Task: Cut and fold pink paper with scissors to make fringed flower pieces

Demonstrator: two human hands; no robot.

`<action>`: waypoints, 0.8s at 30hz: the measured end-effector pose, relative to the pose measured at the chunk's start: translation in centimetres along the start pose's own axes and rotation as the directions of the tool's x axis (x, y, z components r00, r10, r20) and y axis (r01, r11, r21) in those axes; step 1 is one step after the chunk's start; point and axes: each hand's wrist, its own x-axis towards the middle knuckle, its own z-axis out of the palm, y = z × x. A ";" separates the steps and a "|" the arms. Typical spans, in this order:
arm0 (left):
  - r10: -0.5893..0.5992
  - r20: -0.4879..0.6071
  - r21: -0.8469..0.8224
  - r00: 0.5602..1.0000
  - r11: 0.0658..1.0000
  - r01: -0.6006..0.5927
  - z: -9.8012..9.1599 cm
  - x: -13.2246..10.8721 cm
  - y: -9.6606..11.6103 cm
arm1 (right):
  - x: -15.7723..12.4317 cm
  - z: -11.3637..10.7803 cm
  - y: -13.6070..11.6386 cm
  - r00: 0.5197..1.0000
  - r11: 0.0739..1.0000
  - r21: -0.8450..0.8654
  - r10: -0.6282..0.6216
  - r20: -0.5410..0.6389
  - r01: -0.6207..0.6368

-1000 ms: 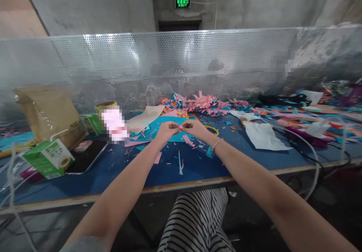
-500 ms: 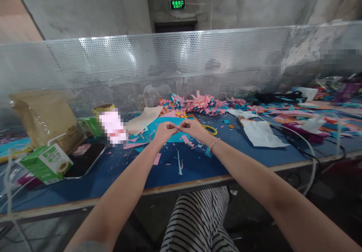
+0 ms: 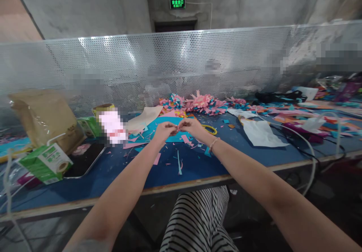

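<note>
My left hand (image 3: 166,131) and my right hand (image 3: 191,127) meet fingertip to fingertip above the blue table. Both are closed in a pinch. A small pinkish bit seems to show between the fingertips, too small to name. Beneath them lies a bright blue paper sheet (image 3: 154,126), with pink and blue paper scraps (image 3: 185,139) scattered around it. Just behind my right hand rest yellow scissor-like handles (image 3: 209,130), partly hidden. A row of pink, blue and yellow paper flowers (image 3: 199,103) sits at the back, past my hands.
On the left stand a brown paper bag (image 3: 46,116), a green drink carton (image 3: 46,163), a dark tablet-like slab (image 3: 87,161) and a lit, blurred phone (image 3: 111,126). A perforated metal screen (image 3: 113,67) closes the back. White paper (image 3: 263,133) and cables (image 3: 309,157) lie right.
My fingertips have shifted slightly against each other, and the left hand's fingers have turned a little. The things on the table stay where they were.
</note>
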 end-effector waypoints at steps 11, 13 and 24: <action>-0.034 0.040 -0.061 0.999 0.998 0.036 0.1 -0.4 0.5 | 0.0 -0.1 -0.2 0.989 0.979 0.146 0.144 -0.020 -0.140; -0.001 0.037 -0.039 0.999 0.999 0.002 0.1 -0.4 0.6 | -0.1 -0.1 -0.4 0.991 0.976 0.176 0.130 0.008 -0.130; 0.093 0.077 0.057 0.993 0.994 -0.098 0.3 -0.7 0.9 | -0.2 -0.6 -0.2 0.998 0.960 -0.270 -0.068 0.009 0.067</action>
